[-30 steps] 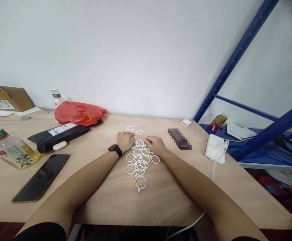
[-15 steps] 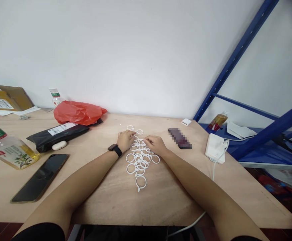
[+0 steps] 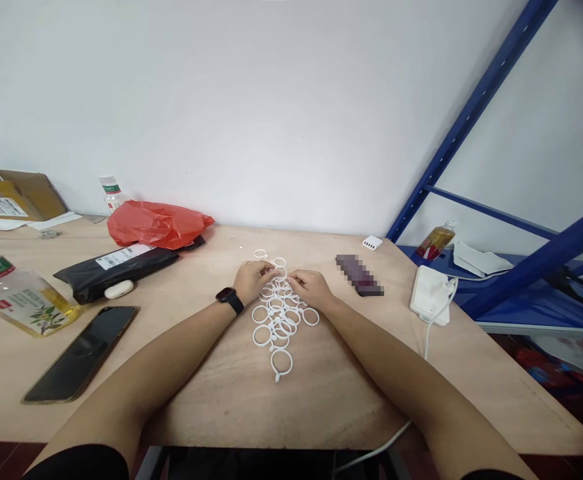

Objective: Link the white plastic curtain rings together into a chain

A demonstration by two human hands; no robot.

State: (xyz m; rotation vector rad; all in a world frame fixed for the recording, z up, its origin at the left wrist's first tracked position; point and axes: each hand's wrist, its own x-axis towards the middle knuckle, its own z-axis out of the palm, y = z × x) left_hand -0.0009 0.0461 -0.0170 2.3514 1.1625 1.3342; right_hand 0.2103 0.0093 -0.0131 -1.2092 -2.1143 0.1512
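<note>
A: Left hand (image 3: pixel 252 280) and right hand (image 3: pixel 312 288) were curled, fingertips pinched on the white rings (image 3: pixel 277 320) at the heap's far end, mid-worktop (image 3: pixel 321 393)!
B: Containers?
A: The bottle (image 3: pixel 19 293) lay on its side with yellowish liquid inside, one end cut off by the frame. The cardboard box (image 3: pixel 19 195) stood open and the red bag (image 3: pixel 156 225) bulged, both with contents hidden.
B: Which ring was gripped?
A: Too small to tell.

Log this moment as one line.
left hand: pinching white plastic rings | right hand: pinching same cluster | surface: light wooden table
</note>
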